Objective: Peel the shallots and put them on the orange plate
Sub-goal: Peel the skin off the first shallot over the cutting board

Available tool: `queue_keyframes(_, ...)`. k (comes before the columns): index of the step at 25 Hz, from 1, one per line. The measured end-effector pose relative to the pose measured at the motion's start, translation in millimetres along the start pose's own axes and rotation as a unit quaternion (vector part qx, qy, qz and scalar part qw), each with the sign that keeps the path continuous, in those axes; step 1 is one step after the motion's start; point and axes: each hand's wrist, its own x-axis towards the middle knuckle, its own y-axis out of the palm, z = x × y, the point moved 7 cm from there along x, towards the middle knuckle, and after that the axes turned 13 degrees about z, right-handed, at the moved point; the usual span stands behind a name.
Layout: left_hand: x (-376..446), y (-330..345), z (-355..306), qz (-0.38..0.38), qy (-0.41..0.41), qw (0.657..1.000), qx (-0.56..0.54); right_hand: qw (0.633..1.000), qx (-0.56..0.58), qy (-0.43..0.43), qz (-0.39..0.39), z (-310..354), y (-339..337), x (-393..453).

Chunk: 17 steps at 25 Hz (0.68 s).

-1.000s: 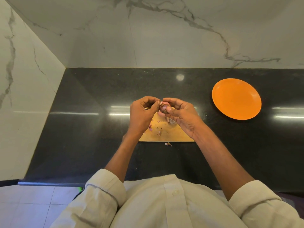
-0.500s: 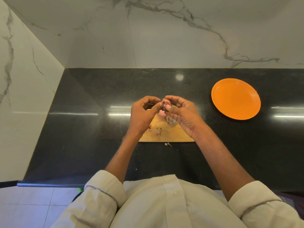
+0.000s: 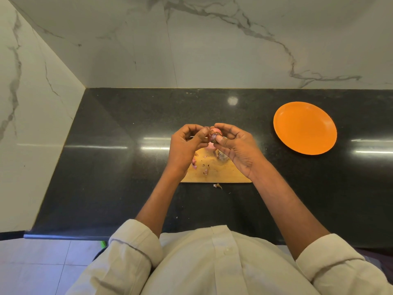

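**Shallot peeled in mid-air above the board, plate still bare**

A person held a shallot [image 3: 214, 136] between both hands over the far edge of a wooden board [image 3: 221, 173], which lay near the middle of the black worktop [image 3: 127, 167]. The right hand [image 3: 238, 150] gripped the bulb, thumb pressed on its near side and fingers [image 3: 225, 128] curled over the top. The left hand [image 3: 187, 145] met it from the other side, its fingers bent and thumb tip pinching at what appeared to be a flap of dry skin; whether it had a firm hold of that skin could not be told. Scraps of peel [image 3: 204, 167] lay scattered on the board, one more [image 3: 218, 185] on the worktop just off the board's near edge. A pale pink piece [image 3: 210, 146], possibly another shallot, showed on the board beneath the hands. The orange plate [image 3: 305, 128] sat well apart toward the worktop's right end, nothing on it.

The step would likely go best with the right hand turning the bulb slowly while the left drew the skin away in strips toward the root, keeping the work over the board so scraps fell there.
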Motion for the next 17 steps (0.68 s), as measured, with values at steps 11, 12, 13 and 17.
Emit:
queue_keyframes(11, -7.4, 1.1, -1.0, -0.003, 0.003, 1.000, 0.017, 1.000, -0.017, 0.008, 0.005, -0.4, 1.6, -1.6)
queue_keyframes(12, -7.7, -0.3, -0.3, -0.013, -0.002, 1.000, 0.020, 1.000, -0.020, 0.010, 0.008, -0.7, 2.4, -1.7)
queue_keyframes(13, -8.2, -1.4, 0.7, -0.018, -0.007, 1.000, 0.019, 1.000, -0.021, 0.013, 0.011, -1.4, 3.3, -1.6)
queue_keyframes(17, -10.5, -3.6, 4.9, -0.014, -0.010, 1.000, 0.003, 0.999, 0.005, 0.032, 0.011, -5.4, 4.2, -0.1)
